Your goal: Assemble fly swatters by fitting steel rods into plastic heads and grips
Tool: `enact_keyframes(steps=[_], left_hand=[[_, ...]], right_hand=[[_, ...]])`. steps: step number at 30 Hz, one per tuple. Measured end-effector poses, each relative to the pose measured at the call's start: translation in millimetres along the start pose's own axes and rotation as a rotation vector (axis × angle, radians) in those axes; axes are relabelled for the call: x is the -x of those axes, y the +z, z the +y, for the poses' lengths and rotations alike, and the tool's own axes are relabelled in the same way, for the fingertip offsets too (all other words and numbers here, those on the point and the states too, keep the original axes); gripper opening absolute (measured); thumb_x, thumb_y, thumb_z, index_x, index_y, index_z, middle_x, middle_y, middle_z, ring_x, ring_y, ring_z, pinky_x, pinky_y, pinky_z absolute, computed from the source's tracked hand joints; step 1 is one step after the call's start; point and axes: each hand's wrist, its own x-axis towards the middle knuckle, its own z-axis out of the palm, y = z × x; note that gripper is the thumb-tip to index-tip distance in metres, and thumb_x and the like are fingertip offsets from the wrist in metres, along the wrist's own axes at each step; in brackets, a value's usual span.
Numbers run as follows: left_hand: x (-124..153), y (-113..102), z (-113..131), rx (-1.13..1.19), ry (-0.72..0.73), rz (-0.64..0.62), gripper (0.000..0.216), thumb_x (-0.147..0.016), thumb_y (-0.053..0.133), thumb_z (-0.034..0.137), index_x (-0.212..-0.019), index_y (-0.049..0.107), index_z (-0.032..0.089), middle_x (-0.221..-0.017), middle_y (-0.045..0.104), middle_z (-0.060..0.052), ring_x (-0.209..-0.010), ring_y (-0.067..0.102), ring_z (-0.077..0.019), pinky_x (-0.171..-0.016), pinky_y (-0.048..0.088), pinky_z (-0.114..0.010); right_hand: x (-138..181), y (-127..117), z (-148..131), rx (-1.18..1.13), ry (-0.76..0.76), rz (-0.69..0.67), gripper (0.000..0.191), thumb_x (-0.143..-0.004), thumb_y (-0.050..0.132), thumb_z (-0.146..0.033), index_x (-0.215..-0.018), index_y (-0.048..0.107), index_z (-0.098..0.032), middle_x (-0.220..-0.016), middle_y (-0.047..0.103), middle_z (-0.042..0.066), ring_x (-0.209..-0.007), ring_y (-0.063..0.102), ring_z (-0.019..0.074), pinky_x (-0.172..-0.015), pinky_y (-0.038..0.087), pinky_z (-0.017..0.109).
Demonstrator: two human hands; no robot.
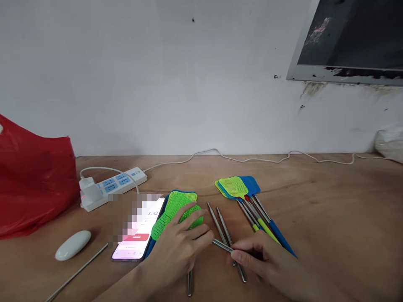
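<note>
Pinching a silver metal rod [222, 246] between thumb and fingers, the right hand [260, 255] holds it over the desk [333, 214], its far end at the left hand [184, 243]. That left hand curls over green perforated fly-swatter heads [177, 204] (whether it grips anything, I cannot tell). Fly swatters with handles [253, 209] lie fanned to the right, near two loose rods [224, 225].

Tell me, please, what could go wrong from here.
Two loose metal rods lie by the right hand on the wooden tabletop, so a bump might set them rolling. The smartphone lies close beside the green fly swatter heads under the left hand, so a sideways sweep could nudge it. The held metal rod in the right hand reaches toward the left hand and might jab it if the grip slips.
</note>
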Motion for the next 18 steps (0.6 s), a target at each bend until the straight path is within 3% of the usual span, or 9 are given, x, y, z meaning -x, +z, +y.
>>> enact_keyframes(steps=[3, 7, 11, 13, 15, 18], left_hand=[[9, -1, -16, -0.002, -0.038, 0.044, 0.041, -0.073, 0.041, -0.007, -0.095, 0.058, 0.024, -0.097, 0.075, 0.0, -0.124, 0.056, -0.0269, -0.115, 0.026, -0.051], [21, -4, -32, -0.016, -0.031, -0.016, 0.045, -0.079, 0.036, -0.009, -0.101, 0.058, 0.023, -0.101, 0.076, 0.001, -0.124, 0.058, -0.0261, -0.112, 0.031, -0.049], [18, -8, -30, -0.049, 0.004, -0.029, 0.048, -0.074, 0.037, -0.011, -0.104, 0.057, 0.021, -0.107, 0.074, -0.002, -0.126, 0.055, -0.0274, -0.112, 0.032, -0.049], [13, -11, -25, -0.046, 0.039, -0.071, 0.046, -0.073, 0.037, -0.011, -0.101, 0.057, 0.019, -0.103, 0.072, -0.005, -0.115, 0.061, -0.0261, -0.111, 0.035, -0.048], [6, -13, -18, -0.044, 0.061, -0.119, 0.039, -0.076, 0.038, -0.009, -0.096, 0.057, 0.018, -0.091, 0.069, -0.005, -0.093, 0.066, -0.0245, -0.101, 0.044, -0.044], [-6, -13, -3, -0.057, 0.092, -0.178, 0.018, -0.092, 0.045, 0.005, -0.091, 0.056, 0.018, -0.08, 0.064, -0.004, -0.07, 0.062, -0.0228, -0.068, 0.049, -0.035]], right_hand=[[11, -7, 2, 0.06, 0.05, 0.052, 0.053, -0.088, 0.049, -0.066, -0.076, 0.074, -0.021, -0.059, 0.046, -0.001, -0.055, 0.038, 0.0136, -0.051, 0.028, 0.028], [22, -11, 11, 0.067, 0.164, 0.058, 0.053, -0.083, 0.053, -0.069, -0.082, 0.079, -0.023, -0.064, 0.055, 0.002, -0.056, 0.042, 0.0145, -0.05, 0.031, 0.026], [25, -11, 18, 0.003, 0.188, 0.047, 0.057, -0.083, 0.053, -0.072, -0.092, 0.08, -0.023, -0.069, 0.059, 0.002, -0.057, 0.045, 0.0145, -0.052, 0.036, 0.026], [26, -10, 20, 0.027, 0.174, 0.087, 0.053, -0.084, 0.055, -0.07, -0.091, 0.081, -0.024, -0.076, 0.063, 0.004, -0.062, 0.049, 0.0161, -0.056, 0.039, 0.027], [27, -8, 22, 0.028, 0.173, 0.077, 0.054, -0.085, 0.054, -0.07, -0.09, 0.081, -0.024, -0.076, 0.063, 0.004, -0.063, 0.049, 0.0167, -0.056, 0.039, 0.027], [28, -1, 25, -0.032, 0.182, 0.061, 0.055, -0.085, 0.053, -0.072, -0.095, 0.078, -0.024, -0.07, 0.059, 0.002, -0.059, 0.048, 0.0164, -0.054, 0.039, 0.027]])
